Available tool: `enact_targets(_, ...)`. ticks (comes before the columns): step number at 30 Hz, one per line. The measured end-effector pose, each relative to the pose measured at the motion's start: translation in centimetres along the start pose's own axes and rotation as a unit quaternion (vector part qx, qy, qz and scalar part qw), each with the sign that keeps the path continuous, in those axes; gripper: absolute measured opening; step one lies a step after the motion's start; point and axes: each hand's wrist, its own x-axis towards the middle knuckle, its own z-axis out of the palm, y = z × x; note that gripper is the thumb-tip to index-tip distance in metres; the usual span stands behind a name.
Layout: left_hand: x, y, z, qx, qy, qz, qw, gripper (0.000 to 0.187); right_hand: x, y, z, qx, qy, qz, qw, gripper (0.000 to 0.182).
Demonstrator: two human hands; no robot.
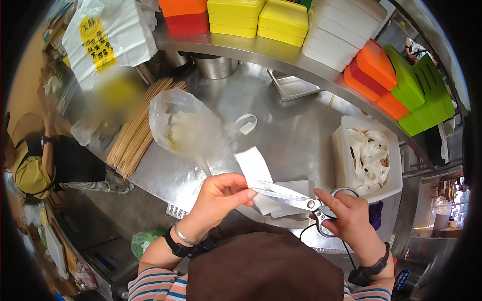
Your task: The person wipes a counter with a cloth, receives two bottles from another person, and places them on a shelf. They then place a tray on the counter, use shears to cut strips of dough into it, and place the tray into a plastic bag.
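Between the thumb and fingers of my left hand [219,196] is a wide, flat white strip [255,164], its far end reaching out over the metal table. My right hand [348,214] has its fingers through the handles of a pair of scissors [296,200]. The scissor blades point left and lie across the strip, with their tips right at my left thumb. Below the blades is a pale shallow tray [297,187]. A smaller curled white piece [247,123] lies on the table beyond the strip.
A white bin [342,173] of curled white strips stands at the right. Left lie a clear plastic bag [173,108] and a bundle of wooden skewers [133,133]. Stacked coloured boxes [232,17] line the shelf [241,44] behind. Another person [37,163] is at the far left.
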Motion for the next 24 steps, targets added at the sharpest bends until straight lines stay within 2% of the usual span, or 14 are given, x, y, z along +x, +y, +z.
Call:
enact_targets(8, 0.5, -0.8, -0.7, -0.050, -0.009, -0.005, 0.999, 0.017, 1.1, -0.2, -1.0, 0.004, -0.023, -0.010, 1.000, 0.057)
enact_targets(13, 0.8, -1.1, -1.2, -0.109, -0.037, -0.064, 0.991, 0.018, 1.6, -0.4, -1.6, -0.008, -0.051, 0.003, 0.999, 0.065)
enact_targets(20, 1.4, -1.1, -1.4, -0.131, -0.028, -0.068, 0.989, 0.020, 1.6, -0.3, -2.2, -0.004, -0.093, 0.005, 0.996, 0.073)
enact_targets(24, 1.7, -1.2, -1.6, -0.137, -0.017, -0.051, 0.989, 0.019, 1.8, -0.3, -1.9, 0.050, -0.100, 0.024, 0.993, 0.074)
